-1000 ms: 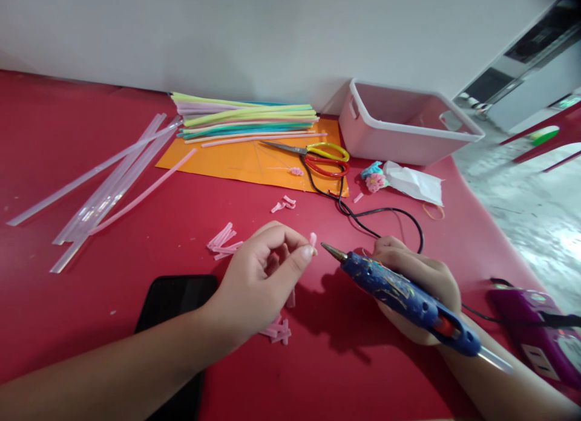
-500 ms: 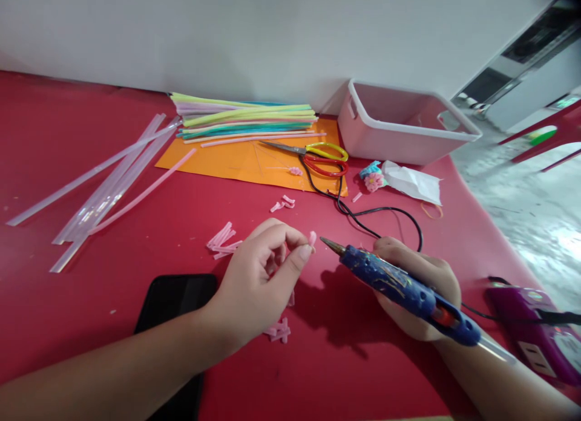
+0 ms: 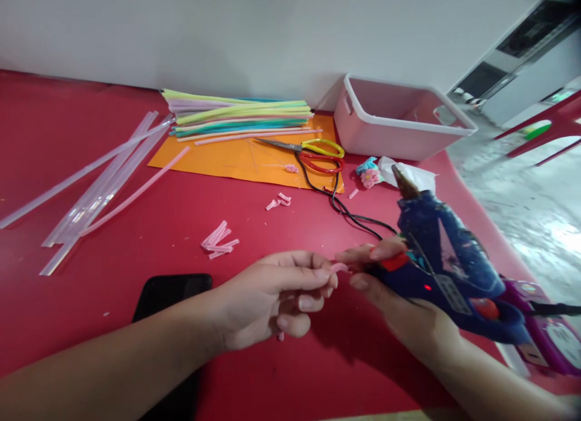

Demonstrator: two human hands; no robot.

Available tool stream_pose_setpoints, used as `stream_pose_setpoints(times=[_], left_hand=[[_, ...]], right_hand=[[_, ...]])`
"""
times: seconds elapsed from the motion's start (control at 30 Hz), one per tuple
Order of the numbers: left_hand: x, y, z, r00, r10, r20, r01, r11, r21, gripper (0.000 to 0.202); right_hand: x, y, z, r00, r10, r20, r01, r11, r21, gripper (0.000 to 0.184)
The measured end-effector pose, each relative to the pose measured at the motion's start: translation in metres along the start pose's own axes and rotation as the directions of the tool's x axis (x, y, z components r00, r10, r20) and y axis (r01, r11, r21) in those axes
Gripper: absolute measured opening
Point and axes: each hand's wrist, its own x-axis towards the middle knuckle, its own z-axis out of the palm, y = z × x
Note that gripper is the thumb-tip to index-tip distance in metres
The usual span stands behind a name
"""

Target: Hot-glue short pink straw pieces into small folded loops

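Observation:
Between the thumb and forefinger of my left hand (image 3: 281,294) is a short curved piece of pink pipe cleaner (image 3: 338,268). My right hand (image 3: 403,300) grips a dark blue glue gun (image 3: 449,257), its metal nozzle turned up and away from the piece. The right thumb and fingertips come close to the free end of the pink piece; whether they touch it I cannot tell. Cut pink pieces (image 3: 218,239) lie in a small pile beyond my left wrist, and a few bent ones (image 3: 278,201) lie farther back.
Scissors (image 3: 308,152) and a pipe cleaner bundle (image 3: 240,115) lie on orange card (image 3: 204,164). Clear glue sticks (image 3: 102,185) are at left, a black phone (image 3: 177,288) under my left forearm. A pink bin (image 3: 403,121), small fluffy flowers (image 3: 370,174) and a purple power strip (image 3: 540,330) are at right.
The glue gun has swung from pointing at the pink piece to pointing upward, farther right. My left hand has moved slightly right and down, and the right fingertips have come up to the piece.

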Motion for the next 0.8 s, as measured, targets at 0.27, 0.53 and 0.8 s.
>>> stream_pose_setpoints(times=[0.27, 0.53, 0.8], left_hand=[[-0.001, -0.002, -0.002, 0.994, -0.08, 0.068, 0.086, 0.991, -0.098, 0.006], [0.003, -0.005, -0.003, 0.993, -0.086, 0.078, 0.093, 0.992, -0.088, 0.005], [0.001, -0.013, 0.005, 0.981, 0.137, -0.141, -0.091, 0.953, 0.29, 0.015]], right_hand=[[0.003, -0.008, 0.012, 0.994, -0.086, -0.073, 0.094, 0.989, 0.111, 0.033], [0.002, -0.006, 0.016, 0.987, -0.142, -0.07, 0.149, 0.983, 0.106, 0.032], [0.002, -0.008, 0.012, 0.981, -0.152, -0.122, 0.138, 0.983, -0.119, 0.029]])
